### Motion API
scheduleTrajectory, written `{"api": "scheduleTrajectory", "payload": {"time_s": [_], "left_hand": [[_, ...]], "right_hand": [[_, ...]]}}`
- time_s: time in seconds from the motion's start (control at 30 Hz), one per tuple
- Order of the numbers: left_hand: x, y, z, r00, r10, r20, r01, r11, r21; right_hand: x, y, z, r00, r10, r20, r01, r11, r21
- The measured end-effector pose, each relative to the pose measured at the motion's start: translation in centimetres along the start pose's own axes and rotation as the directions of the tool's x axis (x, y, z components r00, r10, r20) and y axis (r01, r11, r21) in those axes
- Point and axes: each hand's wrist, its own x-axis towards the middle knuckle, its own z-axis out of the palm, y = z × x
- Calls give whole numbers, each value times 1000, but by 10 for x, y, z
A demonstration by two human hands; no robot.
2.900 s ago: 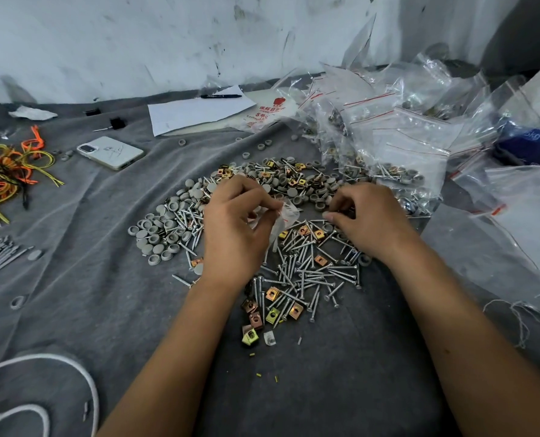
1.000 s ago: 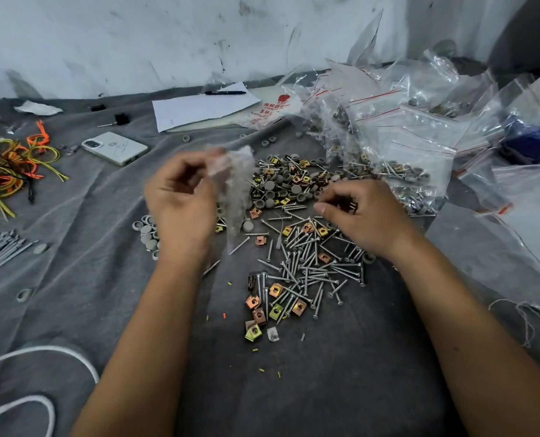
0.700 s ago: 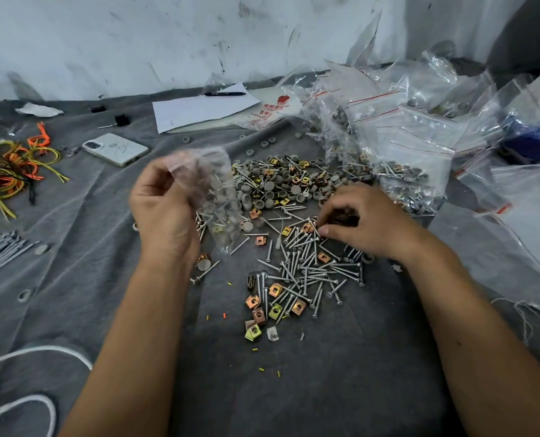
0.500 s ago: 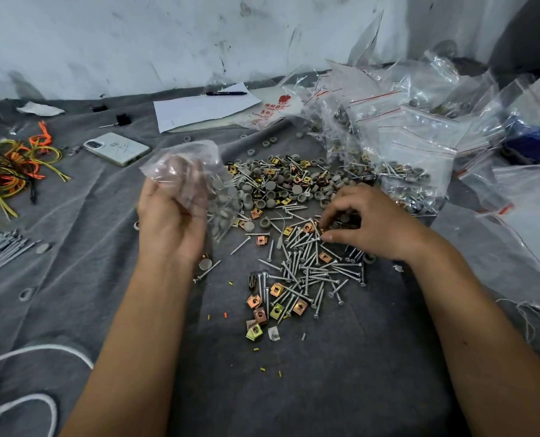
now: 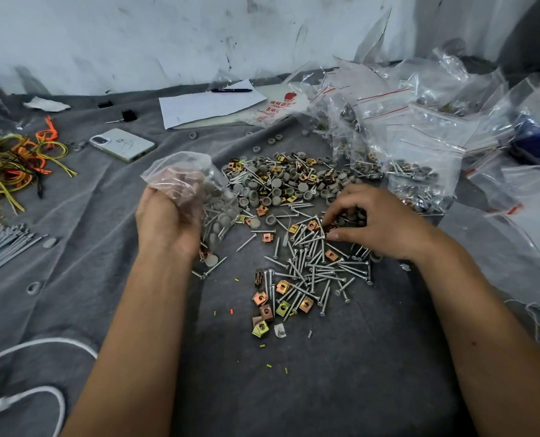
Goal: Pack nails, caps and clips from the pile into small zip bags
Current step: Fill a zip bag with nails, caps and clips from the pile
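Mid-fill: the left hand (image 5: pixel 164 222) grips an open zip bag (image 5: pixel 196 187) above the pile (image 5: pixel 293 209) at the grey cloth's (image 5: pixel 89 247) middle, while the right hand (image 5: pixel 372 225), fingers curled, pinches clips (image 5: pixel 327 229) that seemingly must next be lifted into the bag's mouth

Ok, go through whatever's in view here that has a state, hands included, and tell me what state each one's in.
Left hand: grips a zip bag.
Zip bag: open, lifted, partly filled with caps and nails.
Right hand: fingers curled, pinching parts in the pile.
Pile: loose, spread on the cloth.
Packed bags: filled, heaped at right.
Phone: face down.
Pen: lying on paper.
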Motion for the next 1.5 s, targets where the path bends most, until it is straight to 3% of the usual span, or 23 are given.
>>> {"api": "scheduleTrajectory", "payload": {"time_s": [0.1, 0.2, 0.37, 0.57, 0.7, 0.93, 1.2, 1.37, 1.5], "left_hand": [[10, 0, -8, 994, 62, -89, -55, 995, 86], [18, 3, -14, 996, 23, -90, -20, 999, 38], [22, 3, -16, 992, 60, -114, -58, 998, 28], [12, 6, -8, 997, 73, -30, -72, 997, 33], [6, 8, -5, 994, 86, 71, -89, 995, 40], [-1, 19, 0, 967, 130, 218, -100, 985, -142], [-10, 10, 5, 950, 242, 195, -257, 965, 56], [-21, -5, 8, 946, 186, 265, -242, 951, 194], [-22, -7, 9, 946, 178, 271, -228, 959, 168]], "right_hand": [[2, 3, 3, 999, -4, -48, 2, 999, -34], [5, 3, 6, 995, -20, -102, 16, 999, -45], [6, -3, 10, 965, 4, -263, 20, 996, 88], [6, -8, 12, 969, 21, -248, 41, 969, 242], [6, -7, 14, 974, -24, -225, 56, 989, 137], [8, -5, 19, 953, -74, -295, 74, 997, -9], [10, -8, 25, 962, -114, -250, 87, 989, -118], [10, -10, 25, 988, -124, -97, 104, 975, -195], [11, -11, 28, 985, -111, -133, 84, 978, -190]]}}
